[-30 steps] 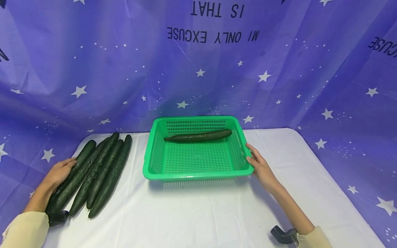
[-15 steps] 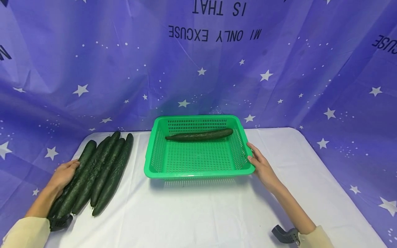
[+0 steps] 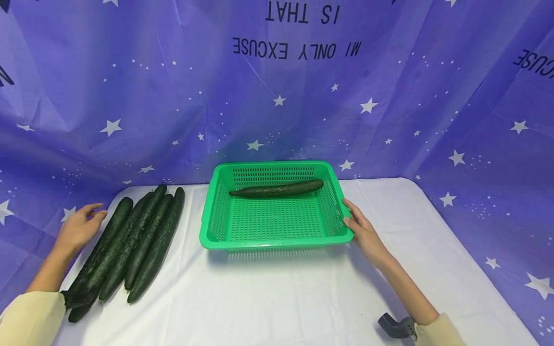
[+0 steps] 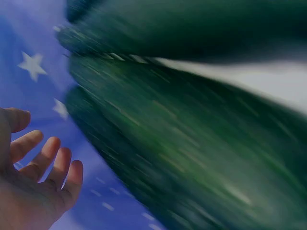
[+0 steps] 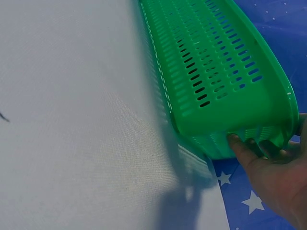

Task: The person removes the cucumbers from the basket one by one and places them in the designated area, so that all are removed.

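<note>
In the head view, several dark green cucumbers (image 3: 143, 235) lie side by side, slanting, at the left of the table. My left hand (image 3: 80, 229) hovers just left of the outermost cucumber (image 3: 113, 225), fingers loosely bent and holding nothing. The left wrist view has that hand (image 4: 41, 177) apart from the blurred cucumbers (image 4: 192, 143). At the middle back stands a green perforated basket (image 3: 277, 245), with one cucumber (image 3: 277, 190) lying across its far part. My right hand (image 3: 367, 238) grips the basket's right end; in the right wrist view its fingers touch the outer wall.
A white cloth (image 3: 268, 298) covers the table. Behind and at both sides hangs a purple curtain (image 3: 277, 120) with stars and lettering. Dark wrist mounts (image 3: 396, 327) sit at both cuffs, the left one over the cucumbers' near ends.
My left hand has come off the outermost cucumber and moved slightly up and left. That cucumber now lies with its near end more exposed. The right hand and basket have stayed put.
</note>
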The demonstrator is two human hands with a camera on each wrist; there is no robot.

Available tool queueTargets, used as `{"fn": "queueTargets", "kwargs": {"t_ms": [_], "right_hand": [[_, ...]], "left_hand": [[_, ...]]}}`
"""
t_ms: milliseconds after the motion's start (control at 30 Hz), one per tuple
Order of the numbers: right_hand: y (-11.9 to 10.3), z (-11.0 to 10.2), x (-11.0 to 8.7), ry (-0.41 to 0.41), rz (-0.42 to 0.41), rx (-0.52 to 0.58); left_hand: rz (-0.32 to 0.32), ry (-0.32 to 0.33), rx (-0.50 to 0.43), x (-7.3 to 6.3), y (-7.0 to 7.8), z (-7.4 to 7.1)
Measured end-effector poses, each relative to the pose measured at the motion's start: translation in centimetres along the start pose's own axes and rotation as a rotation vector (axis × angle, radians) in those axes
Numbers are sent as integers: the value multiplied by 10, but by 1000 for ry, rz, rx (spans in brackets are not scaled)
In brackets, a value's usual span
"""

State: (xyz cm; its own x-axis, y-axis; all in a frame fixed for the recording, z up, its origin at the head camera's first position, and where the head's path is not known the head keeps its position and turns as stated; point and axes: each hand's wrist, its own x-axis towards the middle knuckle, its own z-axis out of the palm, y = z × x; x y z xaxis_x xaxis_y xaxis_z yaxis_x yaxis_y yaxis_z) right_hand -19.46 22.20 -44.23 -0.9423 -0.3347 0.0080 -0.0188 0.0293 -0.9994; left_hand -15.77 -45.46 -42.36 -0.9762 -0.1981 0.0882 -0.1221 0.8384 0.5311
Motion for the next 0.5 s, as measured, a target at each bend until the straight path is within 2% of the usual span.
{"fn": "queueTargets", "kwargs": {"t_ms": [167, 267, 400, 500], "right_hand": [[-1, -1, 0, 2, 5, -5], [-1, -1, 0, 6, 8, -9], [-1, -1, 0, 7, 9, -10], [0, 0, 0, 2, 9, -6]], "left_hand": [[64, 26, -86, 13, 55, 2], [134, 30, -131, 20, 91, 7], [236, 8, -182, 26, 138, 17], [292, -38, -205, 29, 170, 24]]}}
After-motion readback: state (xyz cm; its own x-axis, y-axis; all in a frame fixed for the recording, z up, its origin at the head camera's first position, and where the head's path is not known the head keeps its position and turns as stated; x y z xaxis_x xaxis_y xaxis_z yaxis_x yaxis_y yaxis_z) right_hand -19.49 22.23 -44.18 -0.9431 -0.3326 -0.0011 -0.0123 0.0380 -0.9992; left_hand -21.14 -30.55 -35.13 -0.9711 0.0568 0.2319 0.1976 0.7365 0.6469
